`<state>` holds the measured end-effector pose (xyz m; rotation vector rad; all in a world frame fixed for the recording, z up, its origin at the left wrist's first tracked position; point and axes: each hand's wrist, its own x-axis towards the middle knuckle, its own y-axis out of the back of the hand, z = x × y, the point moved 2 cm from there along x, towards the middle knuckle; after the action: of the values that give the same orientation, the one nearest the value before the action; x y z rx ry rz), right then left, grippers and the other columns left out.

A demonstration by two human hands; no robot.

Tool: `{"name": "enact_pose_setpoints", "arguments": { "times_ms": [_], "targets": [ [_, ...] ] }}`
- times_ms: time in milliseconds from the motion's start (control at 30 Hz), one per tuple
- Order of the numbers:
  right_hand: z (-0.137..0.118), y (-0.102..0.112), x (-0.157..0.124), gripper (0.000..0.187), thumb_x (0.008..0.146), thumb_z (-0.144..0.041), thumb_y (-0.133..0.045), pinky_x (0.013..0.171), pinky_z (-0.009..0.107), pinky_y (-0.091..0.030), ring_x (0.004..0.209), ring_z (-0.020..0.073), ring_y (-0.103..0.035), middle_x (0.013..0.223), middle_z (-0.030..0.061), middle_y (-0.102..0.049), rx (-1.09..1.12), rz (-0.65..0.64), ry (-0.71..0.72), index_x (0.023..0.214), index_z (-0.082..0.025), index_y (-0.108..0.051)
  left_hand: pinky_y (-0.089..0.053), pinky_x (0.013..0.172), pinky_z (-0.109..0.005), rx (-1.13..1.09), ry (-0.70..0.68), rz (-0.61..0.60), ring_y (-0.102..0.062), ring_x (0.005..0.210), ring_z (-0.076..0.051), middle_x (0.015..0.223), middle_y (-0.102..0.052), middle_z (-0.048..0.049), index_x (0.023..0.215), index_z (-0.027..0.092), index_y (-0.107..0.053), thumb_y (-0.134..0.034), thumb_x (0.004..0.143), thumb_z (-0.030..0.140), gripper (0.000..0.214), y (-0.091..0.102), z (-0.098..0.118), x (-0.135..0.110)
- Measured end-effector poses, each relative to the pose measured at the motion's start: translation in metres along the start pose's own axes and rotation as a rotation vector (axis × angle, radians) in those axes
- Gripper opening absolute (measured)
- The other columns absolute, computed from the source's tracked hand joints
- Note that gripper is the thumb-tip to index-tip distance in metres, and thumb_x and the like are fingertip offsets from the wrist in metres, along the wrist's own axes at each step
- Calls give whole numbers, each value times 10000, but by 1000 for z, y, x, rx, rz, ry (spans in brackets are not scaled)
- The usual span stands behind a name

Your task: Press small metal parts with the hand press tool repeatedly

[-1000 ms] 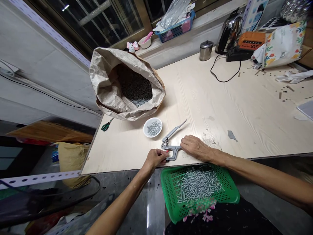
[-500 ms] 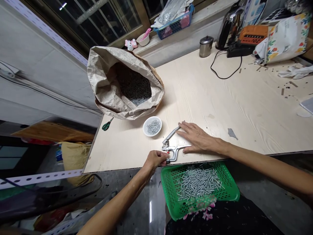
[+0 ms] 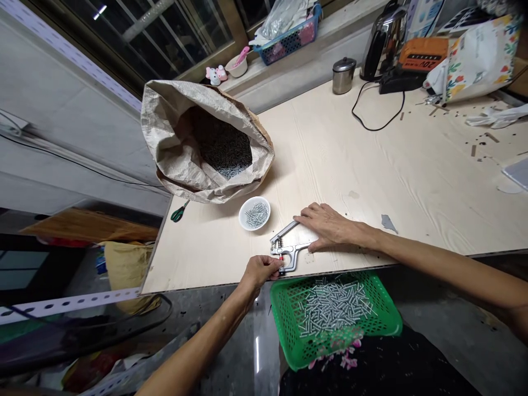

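Silver snap-fastener pliers lie on the table near its front edge, with a spring and a red part at the jaws. My right hand is wrapped round both handles, fingers on the upper one and thumb at the lower one. At the jaw end, my left hand has its fingertips pinched together; whatever small piece is between them is hidden. Behind the pliers stands a white bowl of small silvery metal pieces. Below the table edge a green basket holds many thin, ridged silvery pieces.
A large open sack of small dark and silvery pieces stands at the back left. Green-handled scissors lie by the left edge. Farther back are a lidded metal pot, a kettle and a black cable.
My right hand has closed in on the handles, and the upper handle has come down towards the lower one. My left hand stays at the jaws. The view has shifted slightly.
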<state>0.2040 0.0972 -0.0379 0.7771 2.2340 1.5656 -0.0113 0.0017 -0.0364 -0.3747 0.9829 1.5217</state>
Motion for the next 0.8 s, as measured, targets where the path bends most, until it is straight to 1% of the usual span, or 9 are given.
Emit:
{"name": "enact_pose_setpoints", "arguments": {
  "times_ms": [67, 133, 233, 300, 400, 533, 667, 767, 800],
  "targets": [
    [-2, 0, -2, 701, 684, -501, -763, 776, 384, -383, 993, 290, -457, 1120, 122, -562, 8, 11, 2, 1241, -170, -495, -441, 535, -243, 49, -7, 4, -496, 448, -90, 461, -542, 33, 616, 117, -616, -809, 565, 409, 354, 1, -3, -1],
    [-3, -1, -5, 667, 708, -461, -763, 755, 368, -377, 978, 278, -459, 1099, 115, -569, 15, 31, 10, 1245, -176, -489, -468, 571, -274, 183, -99, 50, -531, 498, -119, 518, -564, 10, 635, 124, -615, -746, 662, 415, 320, 2, -3, -4],
    [-7, -2, -7, 642, 733, -423, -756, 741, 360, -373, 968, 270, -464, 1085, 108, -581, 23, 66, 16, 1264, -194, -476, -505, 733, -363, 499, -474, 253, -614, 769, -208, 805, -655, -69, 827, 138, -657, -664, 768, 362, 232, -1, 6, -11],
    [-10, -4, -8, 668, 730, -410, -761, 749, 372, -379, 977, 276, -468, 1090, 112, -586, 27, 80, 5, 1285, -191, -461, -475, 881, -433, 669, -753, 329, -572, 1031, -267, 1094, -633, -114, 1062, 162, -624, -682, 767, 319, 339, -10, 17, -12],
    [-13, -7, -8, 748, 692, -399, -793, 784, 401, -398, 997, 287, -476, 1109, 136, -582, 36, 67, -30, 1302, -144, -445, -404, 1003, -482, 845, -1010, 204, -437, 1249, -300, 1358, -491, -156, 1292, 171, -475, -715, 753, 297, 603, -29, 35, -3],
    [-12, -6, -16, 732, 669, -388, -807, 820, 406, -420, 1026, 280, -480, 1144, 145, -555, 62, 64, -41, 1266, -138, -466, -430, 965, -441, 1010, -1071, 3, -494, 1145, -269, 1298, -533, -146, 1349, 172, -406, -684, 790, 297, 637, -41, 53, 13],
    [-5, -7, -24, 489, 729, -350, -760, 767, 375, -430, 952, 252, -483, 1066, 127, -558, 43, 83, -52, 1105, -125, -542, -454, 884, -406, 1044, -1063, 19, -512, 1027, -262, 1125, -592, -127, 1259, 132, -499, -705, 774, 345, 567, -40, 57, 15],
    [-4, -17, -22, 139, 862, -264, -618, 742, 343, -414, 866, 212, -480, 928, 91, -574, 10, 107, -25, 910, -140, -576, -457, 824, -364, 991, -1065, 40, -522, 939, -229, 982, -613, -84, 1090, 146, -601, -630, 842, 324, 306, -44, 54, 14],
    [-4, -22, -20, 97, 901, -236, -555, 736, 336, -408, 837, 201, -479, 880, 77, -576, 7, 119, -13, 854, -153, -573, -456, 805, -352, 975, -1063, 54, -523, 910, -219, 937, -613, -73, 1021, 151, -623, -598, 866, 310, 223, -45, 53, 15]
  ]
}}
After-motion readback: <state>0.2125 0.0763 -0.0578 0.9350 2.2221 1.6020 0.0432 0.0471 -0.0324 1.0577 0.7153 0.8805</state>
